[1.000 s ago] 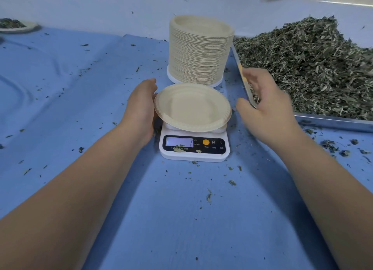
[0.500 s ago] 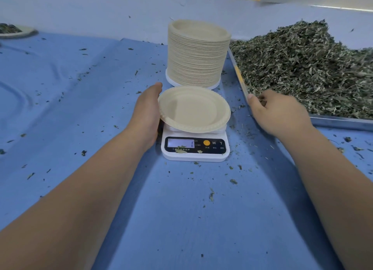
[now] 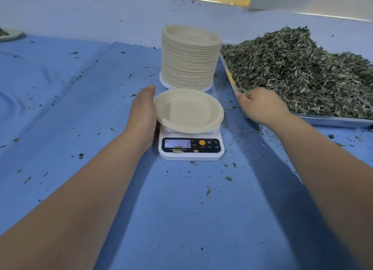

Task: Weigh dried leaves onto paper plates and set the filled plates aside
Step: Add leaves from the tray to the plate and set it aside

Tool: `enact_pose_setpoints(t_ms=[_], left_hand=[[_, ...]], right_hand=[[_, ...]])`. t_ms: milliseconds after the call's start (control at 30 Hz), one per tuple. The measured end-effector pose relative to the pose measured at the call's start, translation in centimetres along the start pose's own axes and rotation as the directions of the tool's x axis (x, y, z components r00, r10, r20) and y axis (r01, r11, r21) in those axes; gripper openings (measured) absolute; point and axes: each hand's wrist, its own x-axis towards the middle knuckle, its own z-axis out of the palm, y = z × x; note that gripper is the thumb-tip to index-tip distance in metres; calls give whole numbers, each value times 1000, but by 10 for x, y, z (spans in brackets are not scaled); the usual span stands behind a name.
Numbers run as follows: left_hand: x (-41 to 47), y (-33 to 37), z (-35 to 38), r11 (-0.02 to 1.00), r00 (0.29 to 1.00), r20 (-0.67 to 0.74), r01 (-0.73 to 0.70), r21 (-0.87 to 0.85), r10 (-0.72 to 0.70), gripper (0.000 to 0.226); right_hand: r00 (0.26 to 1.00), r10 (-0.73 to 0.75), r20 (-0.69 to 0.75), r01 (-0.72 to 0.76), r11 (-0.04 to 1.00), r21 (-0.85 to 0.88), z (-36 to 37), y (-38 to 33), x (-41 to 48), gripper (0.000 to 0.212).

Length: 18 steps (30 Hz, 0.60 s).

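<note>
An empty paper plate (image 3: 188, 110) sits on a small white digital scale (image 3: 190, 148) at the centre of the blue cloth. My left hand (image 3: 142, 112) lies flat against the plate's left rim, fingers straight. Behind the scale rises a tall stack of paper plates (image 3: 190, 58). To the right, a metal tray (image 3: 331, 120) holds a big heap of dried leaves (image 3: 302, 72). My right hand (image 3: 262, 105) is at the tray's near left corner, fingers curled into the edge of the leaf heap; what they hold is hidden.
A filled plate (image 3: 9, 34) sits at the far left edge. Loose leaf crumbs are scattered over the blue cloth (image 3: 80, 108). A pale wall runs behind the stack and the tray.
My right hand moved right and away, from beside the scale to the tray's corner, and curled into the leaves. My left hand stayed against the plate's rim.
</note>
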Motion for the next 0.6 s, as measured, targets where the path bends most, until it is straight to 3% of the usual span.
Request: enact_pose_setpoints(t_ms=[100,267,500,600], left_hand=[[0,-1,1,1000,1000,-1,-23,-5,23,18],[-4,0,0,1000,1000,1,-25,-8,25,61],[-3,1,1,1000,1000,2,-27,0,27,24],[-7,3,1,1000,1000,-6,-25,16,25,33]], right_hand=[[998,18,-59,-15,998,59,-10,1,10,53],[994,51,-99,-43,996,78,-12,-2,12,54],[949,-54,-309,131,963,236,-39,-54,5,50],[942,-160,-295,248,925,288,-43,-95,-2,49]])
